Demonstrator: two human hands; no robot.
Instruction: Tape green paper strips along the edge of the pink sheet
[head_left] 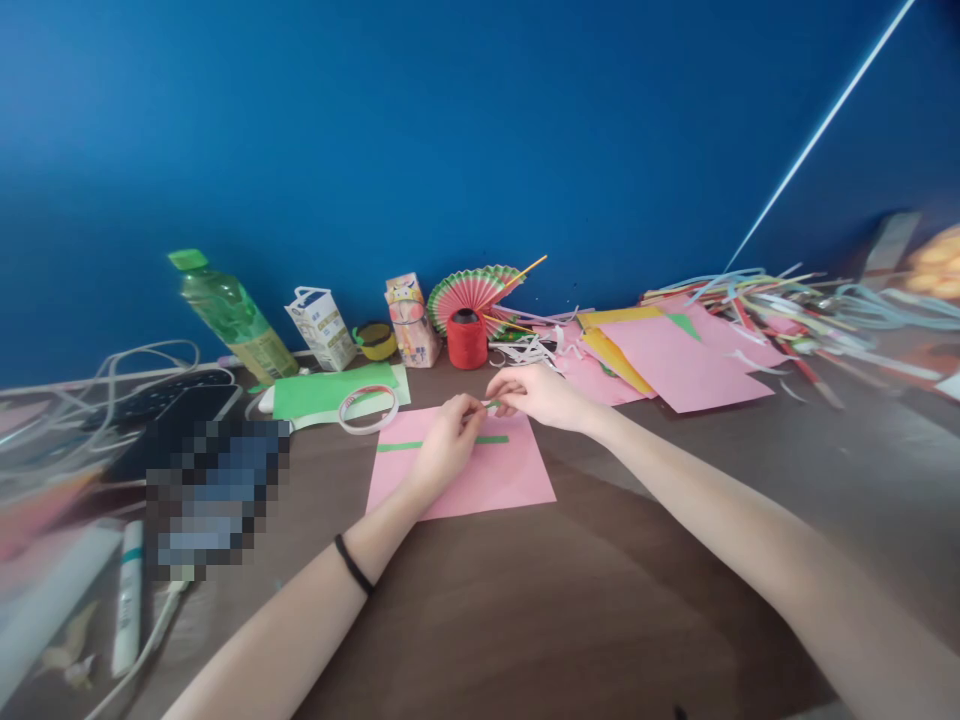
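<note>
Fingertips of the left hand point(444, 447) and right hand point(536, 393) pinch a small green paper scrap point(492, 405) above the pink paper sheet point(480, 470). Both hands are nearly closed. A thin green paper strip point(401, 445) already lies on the sheet, so laying this piece down probably calls for careful alignment.

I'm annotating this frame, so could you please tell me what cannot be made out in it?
- Head view: the small green piece pinched between left hand and right hand is mostly covered by fingers.
- The object left of the pink sheet is pixelated.
- The paper strips at far right are blurred.
- The carton print is too small to read.
</note>
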